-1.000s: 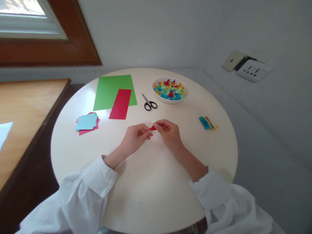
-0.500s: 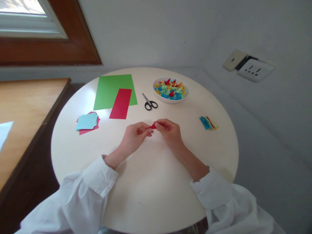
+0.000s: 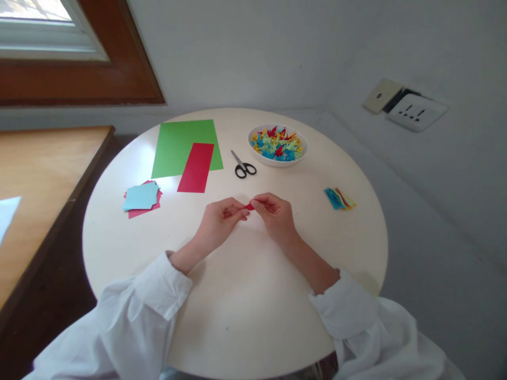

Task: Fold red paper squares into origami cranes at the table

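Between my two hands is a small piece of folded red paper (image 3: 249, 207), mostly hidden by the fingertips. My left hand (image 3: 222, 219) pinches its left end, thumb against fingers. At the other end my right hand (image 3: 275, 214) is closed on it in the same way. Both hands are just above the middle of the white round table (image 3: 245, 295). Beyond them lie scissors (image 3: 242, 167) with black handles, blades pointing away. A red paper strip (image 3: 197, 169) overlaps a green paper sheet (image 3: 174, 142) to the far left.
A white bowl (image 3: 278, 162) of small colourful folded paper pieces stands at the back. Light blue and red paper squares (image 3: 141, 197) are stacked at left. Several coloured folded strips (image 3: 339, 199) lie at right. A wooden table (image 3: 51, 174) is on the left; a wall socket (image 3: 415, 112) is on the right.
The red paper between the fingertips shows a slightly narrower, flatter shape than before. Both hands stay in nearly the same place, and the things on the table are unmoved.
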### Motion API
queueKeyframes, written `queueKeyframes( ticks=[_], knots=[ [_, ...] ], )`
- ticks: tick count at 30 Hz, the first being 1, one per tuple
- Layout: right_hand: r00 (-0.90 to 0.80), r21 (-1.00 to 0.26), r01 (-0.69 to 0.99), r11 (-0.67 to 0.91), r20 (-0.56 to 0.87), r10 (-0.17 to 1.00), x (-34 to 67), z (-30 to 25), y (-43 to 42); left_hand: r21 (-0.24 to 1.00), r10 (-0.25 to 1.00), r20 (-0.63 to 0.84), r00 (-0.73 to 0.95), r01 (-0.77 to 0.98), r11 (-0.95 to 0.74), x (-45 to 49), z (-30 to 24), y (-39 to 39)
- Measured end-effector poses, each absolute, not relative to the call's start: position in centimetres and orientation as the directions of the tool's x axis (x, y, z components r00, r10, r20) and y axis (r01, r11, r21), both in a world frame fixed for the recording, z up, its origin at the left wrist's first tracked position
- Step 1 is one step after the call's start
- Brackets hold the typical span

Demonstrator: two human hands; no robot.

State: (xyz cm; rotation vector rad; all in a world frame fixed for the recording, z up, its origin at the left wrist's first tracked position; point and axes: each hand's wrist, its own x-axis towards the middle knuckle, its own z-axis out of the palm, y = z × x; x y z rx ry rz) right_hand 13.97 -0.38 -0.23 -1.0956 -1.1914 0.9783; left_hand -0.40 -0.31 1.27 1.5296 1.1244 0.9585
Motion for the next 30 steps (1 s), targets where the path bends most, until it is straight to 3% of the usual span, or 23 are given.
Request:
queueKeyframes(
  ticks=[13,22,26,30],
  knots=[
    [0.164,-0.974,0.056,0.221,0.227,0.96,14.05,-0.43,-0.54,0.959,0.959,0.115,0.259,0.223,-0.175,-0.34,0.86,-0.24],
    [0.291,-0.984,0.029,0.176,0.177,0.94,14.61,-0.19,-0.08,0.98,0.985,0.034,0.172,0.189,-0.067,-0.61,1.16,0.15],
    [0.318,-0.988,0.023,0.154,0.154,0.935,14.79,-0.18,0.2,0.961,0.979,0.152,0.138,0.211,-0.179,-0.82,0.98,0.19],
    [0.261,-0.992,-0.05,0.112,0.095,0.961,14.27,-0.35,0.15,0.911,0.928,0.285,0.24,0.232,-0.34,-0.7,0.69,-0.29]
  ],
)
